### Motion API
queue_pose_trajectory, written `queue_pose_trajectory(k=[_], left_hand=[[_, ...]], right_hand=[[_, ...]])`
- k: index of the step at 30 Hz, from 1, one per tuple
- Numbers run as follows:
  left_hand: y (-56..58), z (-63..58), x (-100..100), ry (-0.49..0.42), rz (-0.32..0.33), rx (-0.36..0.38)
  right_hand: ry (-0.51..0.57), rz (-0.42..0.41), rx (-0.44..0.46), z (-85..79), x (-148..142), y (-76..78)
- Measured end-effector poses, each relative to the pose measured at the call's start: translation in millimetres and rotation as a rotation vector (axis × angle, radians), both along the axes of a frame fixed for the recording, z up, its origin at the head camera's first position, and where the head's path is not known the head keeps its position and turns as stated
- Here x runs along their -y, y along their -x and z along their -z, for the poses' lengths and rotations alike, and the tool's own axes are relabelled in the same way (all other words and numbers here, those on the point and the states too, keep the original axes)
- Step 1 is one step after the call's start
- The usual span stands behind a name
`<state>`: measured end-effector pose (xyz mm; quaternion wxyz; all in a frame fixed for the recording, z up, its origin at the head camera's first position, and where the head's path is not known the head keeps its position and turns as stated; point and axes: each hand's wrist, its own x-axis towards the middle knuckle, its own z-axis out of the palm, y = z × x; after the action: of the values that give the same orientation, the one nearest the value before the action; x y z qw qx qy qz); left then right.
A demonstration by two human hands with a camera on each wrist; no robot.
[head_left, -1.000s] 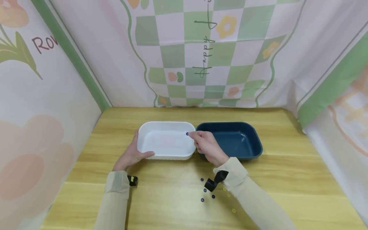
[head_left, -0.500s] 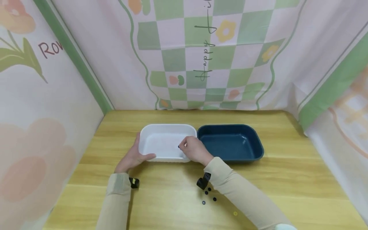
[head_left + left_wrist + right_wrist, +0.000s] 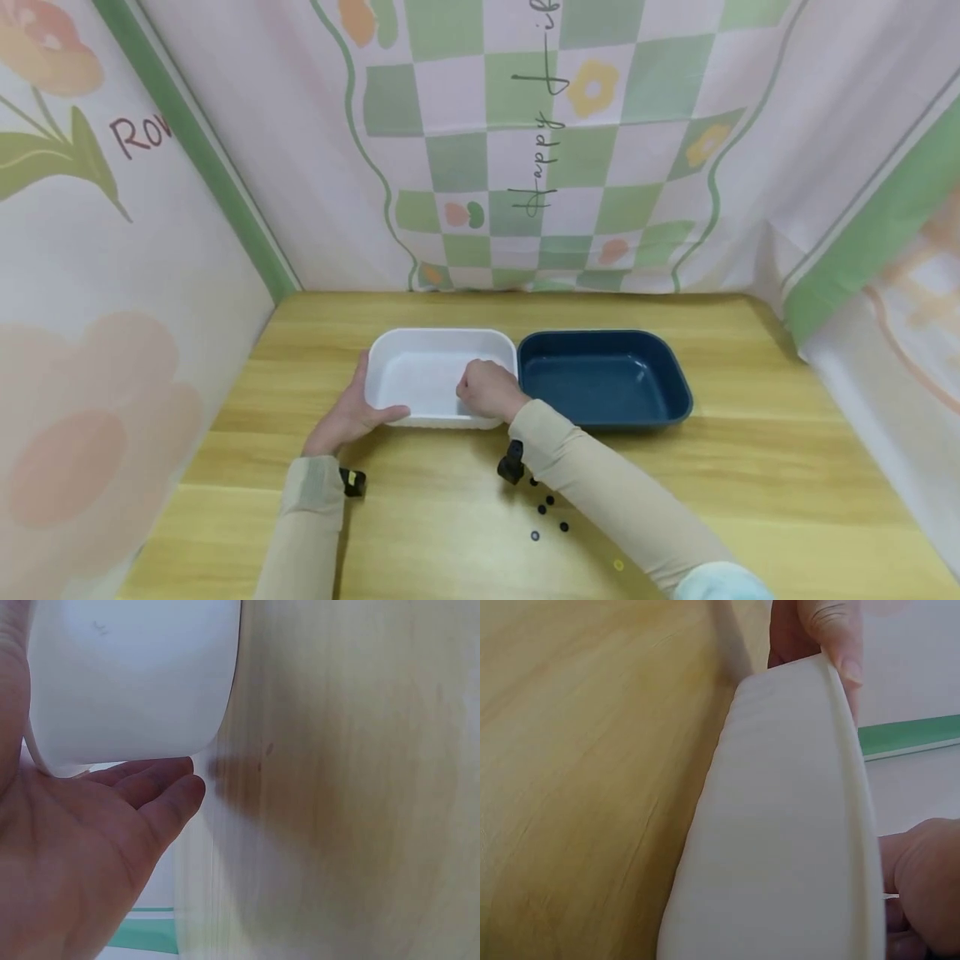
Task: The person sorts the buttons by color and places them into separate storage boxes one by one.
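My left hand holds the white basin at its left end. The thumb lies over the front rim, and the other fingers sit outside the wall, near the tabletop in the left wrist view. My right hand is down inside the basin's right half, back of the hand up, fingers curled in a pinch. The small dark ring seen earlier at those fingertips is now hidden by the hand. In the right wrist view, the basin's front wall stands between the camera and the curled right fingers.
A dark blue basin stands against the white one on the right. Several small dark rings and a yellow ring lie on the wooden table near the right forearm. A patterned curtain hangs behind.
My right hand has moved left and down into the white basin, taking the dark ring with it until the hand hid it. The left hand keeps its hold. The view has tilted up slightly.
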<state>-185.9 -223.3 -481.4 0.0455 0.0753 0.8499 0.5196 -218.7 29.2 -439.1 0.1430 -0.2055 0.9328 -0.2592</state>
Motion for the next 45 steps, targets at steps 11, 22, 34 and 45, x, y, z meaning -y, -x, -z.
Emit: queue_pose_trajectory(k=[11, 22, 34, 45], left_hand=[[-1.0, 2.1, -1.8, 0.02, -0.007, 0.057], [-5.9, 14.5, -4.2, 0.002, -0.009, 0.069], [10.5, 2.6, 7.7, -0.022, 0.05, -0.019], [-4.6, -29.0, -5.1, 0.001, 0.055, 0.04]], right_hand=[[-0.019, 0.077, 0.025, 4.8, -1.5, 2.0], [0.057, 0.196, -0.063, -25.8, -32.3, -34.7], [-0.247, -0.127, -0.454, 1.4, -97.8, -115.2], [-0.301, -0.22, -0.634, 39.4, -103.7, -125.0]])
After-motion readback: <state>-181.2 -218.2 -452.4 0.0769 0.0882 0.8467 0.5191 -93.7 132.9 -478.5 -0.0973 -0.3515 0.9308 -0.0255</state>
